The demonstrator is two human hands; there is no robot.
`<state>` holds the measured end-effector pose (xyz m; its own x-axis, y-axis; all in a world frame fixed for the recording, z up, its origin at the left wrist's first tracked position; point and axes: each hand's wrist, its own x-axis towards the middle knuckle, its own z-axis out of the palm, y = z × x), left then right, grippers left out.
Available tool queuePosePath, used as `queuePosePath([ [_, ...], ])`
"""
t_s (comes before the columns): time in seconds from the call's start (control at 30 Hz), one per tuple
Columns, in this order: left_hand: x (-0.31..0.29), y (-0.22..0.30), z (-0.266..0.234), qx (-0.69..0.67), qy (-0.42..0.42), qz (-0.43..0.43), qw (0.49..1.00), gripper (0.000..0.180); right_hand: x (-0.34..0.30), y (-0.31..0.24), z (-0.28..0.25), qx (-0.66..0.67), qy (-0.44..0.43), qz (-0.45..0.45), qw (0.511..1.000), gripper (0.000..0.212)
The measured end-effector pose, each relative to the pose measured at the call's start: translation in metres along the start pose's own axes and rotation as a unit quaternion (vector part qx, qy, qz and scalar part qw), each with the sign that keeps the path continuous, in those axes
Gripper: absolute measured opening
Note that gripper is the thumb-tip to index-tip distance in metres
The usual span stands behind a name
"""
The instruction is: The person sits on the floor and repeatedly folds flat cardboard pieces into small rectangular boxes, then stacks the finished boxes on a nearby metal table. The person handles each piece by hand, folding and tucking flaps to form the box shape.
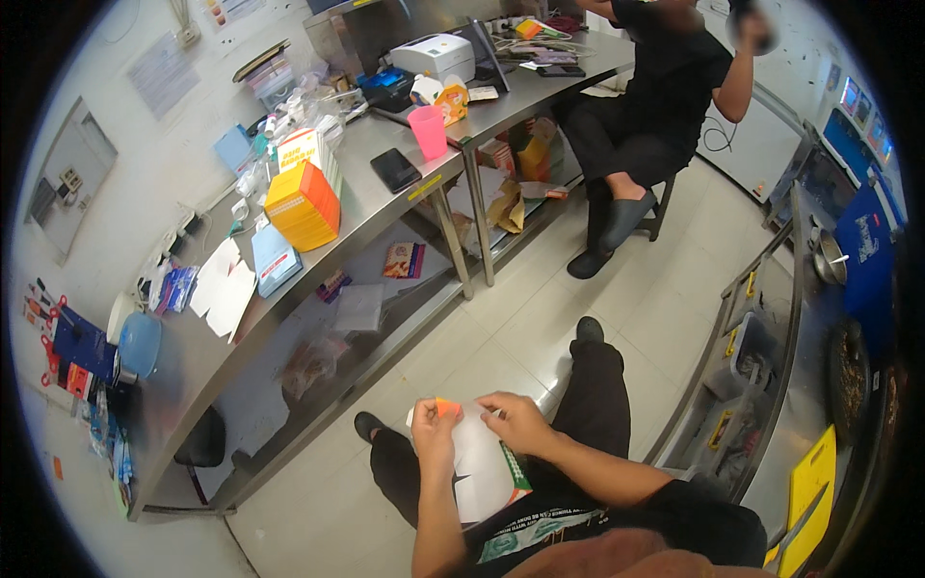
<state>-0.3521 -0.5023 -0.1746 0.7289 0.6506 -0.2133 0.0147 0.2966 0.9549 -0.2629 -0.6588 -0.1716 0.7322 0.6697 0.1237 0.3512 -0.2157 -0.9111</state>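
Note:
Over my lap I hold a flat carton blank (480, 467), with its plain white side facing up. Orange and green print shows along its right edge and at its upper left corner. My left hand (434, 431) pinches that upper left corner, where an orange flap is folded over. My right hand (516, 422) is closed with thumb and fingers on the upper right edge of the same blank. A dark slit cuts into the white card's left side. The blank's lower end rests near my dark shirt.
Along the left runs a steel table (371, 207) with orange cartons (303, 204), white card sheets (224, 289), a phone (396, 170) and a pink cup (428, 133). A person (646, 116) sits ahead. At right, a steel counter carries a yellow cutting board (807, 496) and a knife (802, 525).

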Motion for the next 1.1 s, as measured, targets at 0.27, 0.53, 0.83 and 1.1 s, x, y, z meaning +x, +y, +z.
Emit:
queuePosePath([
  [0.27, -0.027, -0.001, 0.034, 0.191, 0.042, 0.269, 0.943, 0.005, 0.001, -0.032, 0.002, 0.062, 0.099, -0.052, 0.992, 0.022],
  [0.53, -0.035, 0.006, 0.030, -0.040, 0.057, 0.077, 0.995, 0.010, -0.007, -0.038, 0.008, 0.015, 0.095, -0.113, 0.989, 0.019],
  [0.83, -0.050, 0.018, 0.021, -0.076, 0.013, 0.075, 0.994, 0.006, -0.003, -0.040, 0.010, 0.120, 0.083, 0.030, 0.989, 0.018],
  [1.1, -0.056, 0.014, 0.020, -0.154, 0.000, 0.043, 0.987, 0.006, -0.004, -0.056, 0.007, 0.131, 0.092, -0.044, 0.986, 0.017],
])
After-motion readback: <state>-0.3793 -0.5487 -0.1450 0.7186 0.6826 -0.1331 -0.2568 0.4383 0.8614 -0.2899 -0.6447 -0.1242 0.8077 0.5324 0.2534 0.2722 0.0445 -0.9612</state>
